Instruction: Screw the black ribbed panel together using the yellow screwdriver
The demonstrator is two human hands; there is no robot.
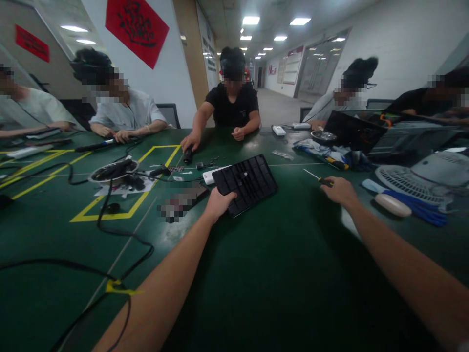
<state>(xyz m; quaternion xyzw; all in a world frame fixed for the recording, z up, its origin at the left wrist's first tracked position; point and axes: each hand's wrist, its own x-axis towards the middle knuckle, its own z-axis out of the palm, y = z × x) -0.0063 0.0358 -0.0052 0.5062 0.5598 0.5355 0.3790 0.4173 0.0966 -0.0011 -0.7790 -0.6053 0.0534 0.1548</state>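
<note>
My left hand (219, 204) grips the near left edge of a flat black plastic panel (251, 188). The panel is tilted up from the table, and its ribbed face with a small round fitting in the middle shows. Off to the right, my right hand (340, 190) is closed around the handle of a screwdriver (318, 179). Its thin metal shaft points left and away from me, apart from the panel. Behind the panel lies a white power strip (216, 175), partly covered by it.
Yellow tape (102, 217) marks the green table (278, 274). Black cables (142, 239) run along the left, beside a bowl of dark parts (114, 170). To the right stand a fan housing (414, 183) and blue gloves (427, 210). Opposite, a co-worker's hand (192, 141) holds a dark object.
</note>
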